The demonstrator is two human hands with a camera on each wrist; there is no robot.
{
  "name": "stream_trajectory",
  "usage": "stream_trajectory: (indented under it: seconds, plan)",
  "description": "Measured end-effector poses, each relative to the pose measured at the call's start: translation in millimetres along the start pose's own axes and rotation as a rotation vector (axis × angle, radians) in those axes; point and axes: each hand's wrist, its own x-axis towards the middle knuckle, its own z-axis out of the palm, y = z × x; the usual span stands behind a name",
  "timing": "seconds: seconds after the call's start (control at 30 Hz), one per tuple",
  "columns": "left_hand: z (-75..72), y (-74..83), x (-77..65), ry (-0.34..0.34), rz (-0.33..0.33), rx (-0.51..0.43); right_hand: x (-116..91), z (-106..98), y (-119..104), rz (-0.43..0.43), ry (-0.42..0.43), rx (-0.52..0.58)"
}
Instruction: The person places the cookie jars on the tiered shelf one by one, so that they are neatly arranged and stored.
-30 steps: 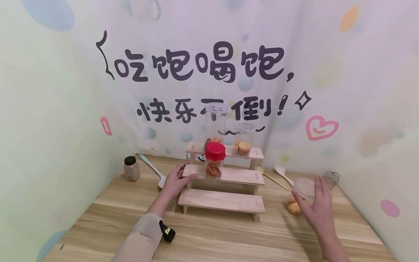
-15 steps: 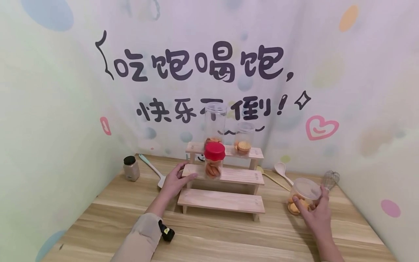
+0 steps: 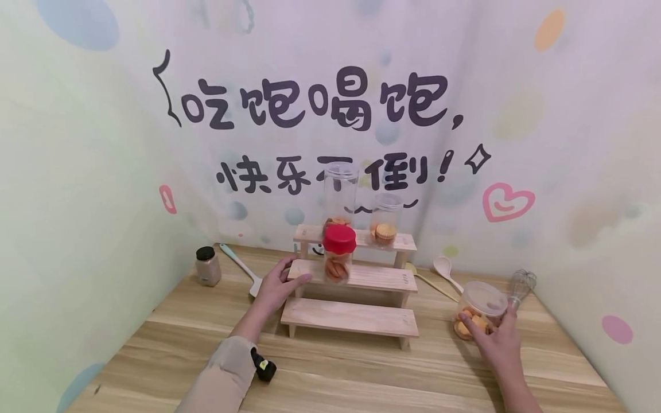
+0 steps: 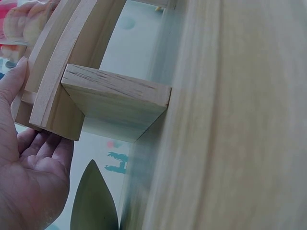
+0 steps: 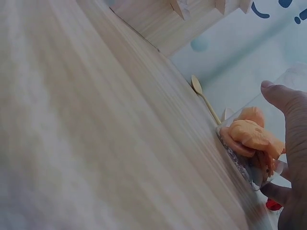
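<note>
My left hand (image 3: 277, 285) grips the left end of the middle step of a three-tier wooden stand (image 3: 351, 315). In the left wrist view, its thumb lies over the board and the fingers (image 4: 45, 143) curl underneath. My right hand (image 3: 498, 341) holds a clear lidded jar (image 3: 482, 295) of orange-yellow cookies (image 5: 252, 134) by its side, right of the stand. The jar is upright, its base at or very near the tabletop. A red-capped jar (image 3: 339, 252) stands on the middle step. On the top step are a tall clear jar (image 3: 341, 192) and a shorter clear jar (image 3: 386, 221), both with cookies.
A black-lidded jar (image 3: 207, 267) and a spatula (image 3: 240, 264) lie to the left on the wooden table (image 3: 330, 378). Behind the held jar are a white spoon (image 3: 444, 268), a yellow spoon (image 3: 431, 284) and a whisk (image 3: 523, 284). A printed curtain hangs behind.
My right hand has come down from beside the cookie jar and closed around its side. The left hand has kept its grip on the stand.
</note>
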Motion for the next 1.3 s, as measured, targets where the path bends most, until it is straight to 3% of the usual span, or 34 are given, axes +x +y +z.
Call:
stream_trajectory:
  seconds: [0.43,0.8,1.0,1.3]
  plan:
    - [-0.1,-0.8,0.8,0.007,0.003,0.018,-2,2,-3,-0.013,0.087,0.029]
    - [0.8,0.0,-0.9,0.005,0.003,0.021,-3,7,-19,-0.028,0.157,0.082]
    - [3.1,0.4,-0.3,-0.012,0.008,0.008,2,5,-46,-0.082,0.129,0.134]
    - [0.4,0.8,-0.4,0.011,-0.002,0.014,8,15,-111,-0.153,0.030,0.255]
